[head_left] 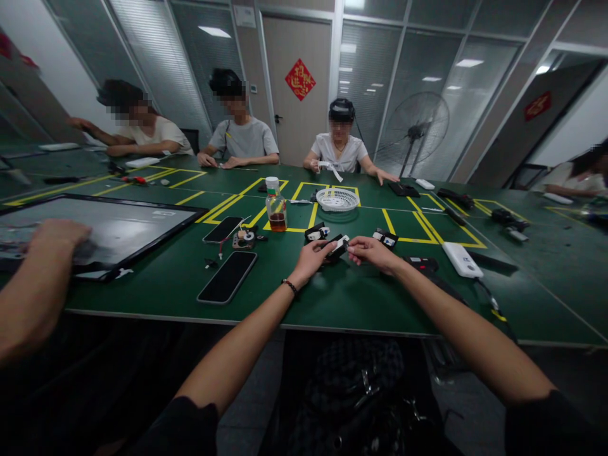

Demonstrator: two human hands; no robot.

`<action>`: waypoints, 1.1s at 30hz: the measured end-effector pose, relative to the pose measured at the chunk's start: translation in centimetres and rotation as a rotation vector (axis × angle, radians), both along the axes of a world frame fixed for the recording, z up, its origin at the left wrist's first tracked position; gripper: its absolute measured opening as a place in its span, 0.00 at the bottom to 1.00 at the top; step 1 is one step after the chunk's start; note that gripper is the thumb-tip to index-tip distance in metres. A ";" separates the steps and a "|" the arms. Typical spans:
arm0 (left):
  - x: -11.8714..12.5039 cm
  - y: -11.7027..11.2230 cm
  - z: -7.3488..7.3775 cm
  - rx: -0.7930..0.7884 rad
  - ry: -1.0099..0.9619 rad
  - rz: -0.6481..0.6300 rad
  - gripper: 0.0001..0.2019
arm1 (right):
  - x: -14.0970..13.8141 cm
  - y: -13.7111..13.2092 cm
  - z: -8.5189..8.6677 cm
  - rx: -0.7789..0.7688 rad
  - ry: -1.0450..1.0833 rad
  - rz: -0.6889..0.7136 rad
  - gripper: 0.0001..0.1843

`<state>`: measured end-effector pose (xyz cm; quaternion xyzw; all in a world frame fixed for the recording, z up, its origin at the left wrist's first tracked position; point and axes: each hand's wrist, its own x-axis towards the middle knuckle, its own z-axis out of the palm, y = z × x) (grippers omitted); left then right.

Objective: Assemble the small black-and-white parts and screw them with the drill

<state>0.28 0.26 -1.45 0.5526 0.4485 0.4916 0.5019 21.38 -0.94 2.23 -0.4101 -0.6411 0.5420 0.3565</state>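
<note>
My left hand [312,261] is closed around a small black-and-white part [339,246], held just above the green table [304,304]. At the part's right end, my right hand [373,253] has thumb and fingers pinched together; whatever is between them is too small to make out. Two similar black-and-white parts lie beyond my hands: one part [316,233] behind the left hand, another part [386,238] behind the right. A dark tool with a red mark [422,263] rests partly hidden beside my right forearm.
Left of my hands lie a phone [228,277], a second phone [224,230] and a small wired mechanism [246,237]. A bottle [276,206] and white basket [337,199] stand further back. A white power bank [462,260] lies right. A neighbour's hand [59,237] reaches over a large panel [137,221].
</note>
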 end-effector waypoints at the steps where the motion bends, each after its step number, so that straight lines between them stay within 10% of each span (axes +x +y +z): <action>1: 0.0 0.0 0.0 -0.023 -0.038 -0.010 0.26 | -0.3 -0.1 0.1 -0.028 0.027 -0.013 0.15; 33: -0.1 -0.8 0.2 0.242 0.272 0.119 0.28 | -1.8 -0.4 -3.1 -0.055 0.236 -0.325 0.07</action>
